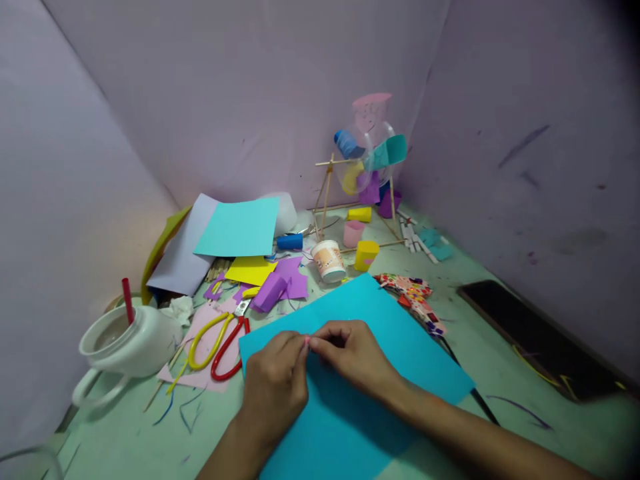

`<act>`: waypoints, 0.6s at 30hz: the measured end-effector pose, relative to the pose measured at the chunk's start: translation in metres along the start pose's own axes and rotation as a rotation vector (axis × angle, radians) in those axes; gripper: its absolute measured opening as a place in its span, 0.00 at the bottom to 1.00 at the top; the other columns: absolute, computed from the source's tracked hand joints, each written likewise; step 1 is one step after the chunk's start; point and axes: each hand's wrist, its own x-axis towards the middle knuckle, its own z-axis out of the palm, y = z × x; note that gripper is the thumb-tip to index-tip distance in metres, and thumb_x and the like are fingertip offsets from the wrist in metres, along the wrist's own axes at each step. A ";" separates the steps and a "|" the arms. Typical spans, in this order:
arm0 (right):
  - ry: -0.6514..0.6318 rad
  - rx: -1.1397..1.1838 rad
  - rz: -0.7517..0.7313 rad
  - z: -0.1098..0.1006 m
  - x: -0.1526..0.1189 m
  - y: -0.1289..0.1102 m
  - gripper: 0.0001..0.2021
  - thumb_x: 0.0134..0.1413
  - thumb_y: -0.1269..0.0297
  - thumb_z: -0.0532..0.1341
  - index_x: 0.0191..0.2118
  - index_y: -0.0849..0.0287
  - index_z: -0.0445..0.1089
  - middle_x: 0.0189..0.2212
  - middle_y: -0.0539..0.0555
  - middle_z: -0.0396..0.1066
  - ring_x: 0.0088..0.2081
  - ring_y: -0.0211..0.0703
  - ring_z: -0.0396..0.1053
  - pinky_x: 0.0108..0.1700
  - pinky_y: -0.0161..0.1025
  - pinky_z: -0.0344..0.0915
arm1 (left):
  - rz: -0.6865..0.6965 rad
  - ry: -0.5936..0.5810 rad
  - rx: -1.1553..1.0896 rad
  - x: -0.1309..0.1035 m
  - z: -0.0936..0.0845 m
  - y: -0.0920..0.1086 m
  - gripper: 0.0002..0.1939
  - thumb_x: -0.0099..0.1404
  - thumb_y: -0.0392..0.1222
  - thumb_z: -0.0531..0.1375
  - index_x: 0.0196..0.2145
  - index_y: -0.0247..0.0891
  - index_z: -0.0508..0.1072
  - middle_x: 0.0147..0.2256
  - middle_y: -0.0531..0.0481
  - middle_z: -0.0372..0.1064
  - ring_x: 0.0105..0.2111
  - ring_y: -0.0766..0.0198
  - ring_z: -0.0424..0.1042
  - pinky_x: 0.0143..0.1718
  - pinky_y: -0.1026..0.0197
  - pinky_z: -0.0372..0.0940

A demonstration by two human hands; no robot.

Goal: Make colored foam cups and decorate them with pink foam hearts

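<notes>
My left hand (pixel 276 377) and my right hand (pixel 356 353) meet over a large blue sheet of paper (pixel 395 340). Thumbs and fingers of both are pinched together at the tips. A tiny pink spot shows between them, too small to name; it may be a nail or a scrap. To the left, scissors with a yellow and a red handle loop (pixel 213 340) lie on a pink paper sheet (pixel 203 385), close to my left hand. Past the blue sheet's far edge are a purple paper cylinder (pixel 269 292) and a tilted printed paper cup (pixel 329 261).
A wheel of coloured paper cups (pixel 370 155) stands on a wooden stick frame (pixel 326 193) at the back. On the left are a white teapot-like vessel (pixel 145 343) and stacked coloured papers (pixel 237 227). A dark phone (pixel 535 333) and patterned fabric (pixel 413 288) lie right.
</notes>
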 end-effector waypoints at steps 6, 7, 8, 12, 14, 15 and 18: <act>-0.031 0.035 0.009 -0.010 -0.004 0.010 0.09 0.47 0.63 0.60 0.24 0.62 0.73 0.18 0.50 0.68 0.21 0.37 0.63 0.23 0.32 0.59 | -0.257 -0.133 -0.303 0.005 0.007 0.009 0.13 0.64 0.43 0.53 0.26 0.39 0.74 0.26 0.49 0.70 0.28 0.61 0.68 0.31 0.61 0.60; -0.044 0.050 0.020 -0.010 -0.005 0.011 0.09 0.48 0.63 0.59 0.24 0.62 0.73 0.18 0.50 0.68 0.21 0.37 0.63 0.23 0.32 0.60 | -0.334 -0.148 -0.369 0.006 0.006 0.011 0.14 0.63 0.45 0.54 0.23 0.39 0.72 0.22 0.50 0.67 0.25 0.63 0.65 0.28 0.62 0.59; -0.059 0.061 0.029 -0.009 -0.005 0.011 0.10 0.48 0.63 0.59 0.24 0.62 0.73 0.18 0.50 0.68 0.21 0.36 0.63 0.23 0.32 0.59 | -0.410 -0.160 -0.427 0.007 0.006 0.013 0.16 0.62 0.46 0.54 0.20 0.38 0.70 0.19 0.52 0.63 0.22 0.64 0.63 0.25 0.63 0.57; -0.093 0.080 0.041 -0.007 -0.011 0.013 0.10 0.50 0.63 0.58 0.24 0.63 0.72 0.17 0.49 0.66 0.21 0.35 0.61 0.22 0.31 0.57 | -0.608 -0.172 -0.542 0.011 0.004 0.016 0.15 0.56 0.49 0.59 0.20 0.36 0.70 0.15 0.56 0.57 0.17 0.69 0.56 0.19 0.65 0.51; -0.088 0.091 0.054 -0.007 -0.013 0.014 0.10 0.49 0.64 0.57 0.23 0.63 0.72 0.17 0.49 0.66 0.21 0.34 0.59 0.22 0.30 0.56 | -0.679 -0.142 -0.617 0.012 0.004 0.015 0.13 0.52 0.49 0.63 0.23 0.35 0.71 0.16 0.56 0.59 0.17 0.70 0.56 0.19 0.66 0.50; -0.083 0.092 0.064 -0.008 -0.014 0.015 0.10 0.48 0.64 0.58 0.23 0.62 0.71 0.17 0.50 0.66 0.21 0.34 0.59 0.22 0.30 0.56 | -0.718 -0.138 -0.681 0.012 0.004 0.013 0.13 0.50 0.48 0.65 0.23 0.35 0.71 0.16 0.57 0.59 0.16 0.71 0.55 0.18 0.67 0.49; -0.065 0.078 0.094 -0.009 -0.014 0.019 0.09 0.46 0.65 0.58 0.22 0.62 0.71 0.17 0.50 0.66 0.21 0.35 0.59 0.21 0.30 0.55 | -0.784 -0.183 -0.859 0.011 0.006 0.005 0.14 0.48 0.47 0.68 0.22 0.34 0.70 0.14 0.59 0.56 0.15 0.74 0.52 0.17 0.68 0.46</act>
